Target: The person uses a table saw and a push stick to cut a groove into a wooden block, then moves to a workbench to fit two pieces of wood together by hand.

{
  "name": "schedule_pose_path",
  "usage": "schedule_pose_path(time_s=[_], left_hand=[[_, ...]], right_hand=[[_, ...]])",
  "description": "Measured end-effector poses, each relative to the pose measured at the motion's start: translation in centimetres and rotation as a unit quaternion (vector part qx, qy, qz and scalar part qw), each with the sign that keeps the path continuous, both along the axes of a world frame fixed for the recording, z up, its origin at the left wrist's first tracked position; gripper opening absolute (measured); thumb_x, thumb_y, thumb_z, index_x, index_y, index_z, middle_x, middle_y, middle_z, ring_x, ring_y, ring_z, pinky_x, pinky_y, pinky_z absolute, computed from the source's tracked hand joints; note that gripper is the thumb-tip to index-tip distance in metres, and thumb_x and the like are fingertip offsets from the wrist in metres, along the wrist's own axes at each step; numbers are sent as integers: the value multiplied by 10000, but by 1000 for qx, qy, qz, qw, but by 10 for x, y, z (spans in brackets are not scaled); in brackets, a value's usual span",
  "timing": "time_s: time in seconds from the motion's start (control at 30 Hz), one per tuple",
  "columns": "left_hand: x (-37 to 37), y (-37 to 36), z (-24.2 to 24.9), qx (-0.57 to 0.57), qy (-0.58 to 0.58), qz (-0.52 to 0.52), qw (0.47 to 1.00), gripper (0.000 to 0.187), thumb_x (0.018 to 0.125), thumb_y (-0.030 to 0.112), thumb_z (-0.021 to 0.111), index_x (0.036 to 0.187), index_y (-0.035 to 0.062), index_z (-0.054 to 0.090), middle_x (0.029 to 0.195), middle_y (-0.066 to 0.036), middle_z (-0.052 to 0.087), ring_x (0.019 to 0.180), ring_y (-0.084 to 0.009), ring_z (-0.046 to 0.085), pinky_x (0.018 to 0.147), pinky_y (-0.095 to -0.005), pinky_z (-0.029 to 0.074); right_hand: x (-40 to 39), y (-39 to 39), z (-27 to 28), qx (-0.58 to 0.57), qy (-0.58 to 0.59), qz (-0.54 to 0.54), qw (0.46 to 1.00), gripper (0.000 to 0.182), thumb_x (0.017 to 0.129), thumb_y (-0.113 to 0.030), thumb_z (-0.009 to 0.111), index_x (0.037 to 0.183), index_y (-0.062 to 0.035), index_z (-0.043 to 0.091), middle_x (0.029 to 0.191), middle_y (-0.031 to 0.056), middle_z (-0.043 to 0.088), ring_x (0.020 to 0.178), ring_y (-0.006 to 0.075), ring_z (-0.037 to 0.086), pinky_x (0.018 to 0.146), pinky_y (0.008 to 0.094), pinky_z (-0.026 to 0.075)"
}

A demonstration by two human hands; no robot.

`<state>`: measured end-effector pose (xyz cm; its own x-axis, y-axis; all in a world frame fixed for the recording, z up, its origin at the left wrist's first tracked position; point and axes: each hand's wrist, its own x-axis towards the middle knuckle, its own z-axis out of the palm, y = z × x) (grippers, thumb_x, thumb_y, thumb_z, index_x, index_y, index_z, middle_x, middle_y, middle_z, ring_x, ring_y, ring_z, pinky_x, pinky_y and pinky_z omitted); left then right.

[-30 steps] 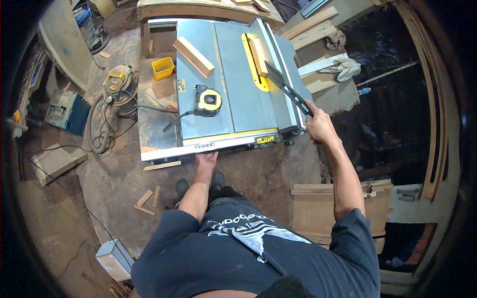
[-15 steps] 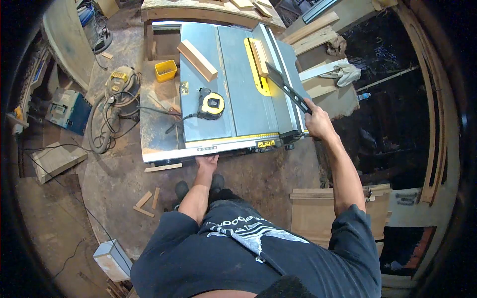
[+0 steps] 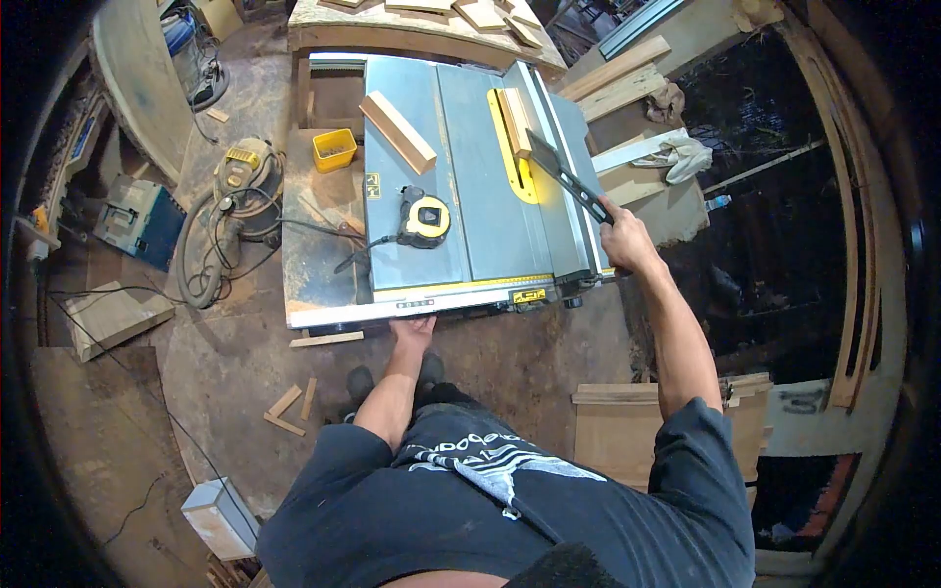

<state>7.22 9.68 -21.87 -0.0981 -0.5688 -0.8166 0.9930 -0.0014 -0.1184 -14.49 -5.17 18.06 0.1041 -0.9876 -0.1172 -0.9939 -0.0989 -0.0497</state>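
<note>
My right hand is closed round the handle of a black push stick. The stick's far end meets the near end of a narrow wood piece, which lies along the yellow throat plate beside the fence of a table saw. The blade cannot be made out. At the saw's front rail, my left hand touches the underside or front, its fingers mostly hidden. A yellow and black tape measure and a loose wood block rest on the saw table.
Left of the saw are a yellow tub and a corded power tool with a hose. Wood offcuts lie on the floor near my feet. Boards stand to the right, and a workbench holds more pieces behind.
The wood piece and push stick have shifted slightly away from me along the fence. My view has tilted a little, so the saw appears lower. My left hand stays at the front rail.
</note>
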Motion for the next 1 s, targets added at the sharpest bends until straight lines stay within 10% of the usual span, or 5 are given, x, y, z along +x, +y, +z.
schedule_pose_path(time_s=[0.2,0.27,0.8,1.0], left_hand=[[1,0,0,12,18,19,1000,584,1009,515,383,1422,118,497,1506,-106,440,1424,-307,378,1233,-537,185],[-1,2,-10,-3,50,49,998,592,1006,510,389,1434,111,483,1519,-98,432,1439,-306,363,1234,-542,176],[11,2,8,-2,18,11,1000,610,985,558,375,1418,146,501,1535,-60,430,1420,-264,400,1228,-506,173],[44,38,-50,2,71,-81,994,731,996,497,405,1518,-9,333,1508,-259,431,1406,-397,415,1179,-547,314]], right_hand=[[29,2,22,54,-36,-66,996,631,850,-68,479,1479,-107,473,944,312,691,746,406,716,697,481,596],[36,4,26,50,-59,-75,994,591,884,-56,450,1472,-99,490,714,194,672,510,241,652,464,406,560],[48,-36,43,78,-40,-107,990,637,865,-29,439,1485,-169,478,901,202,694,574,266,673,454,417,592],[45,-68,38,70,-42,-38,996,623,857,-20,425,1462,-149,497,894,195,693,581,271,684,446,422,591]])
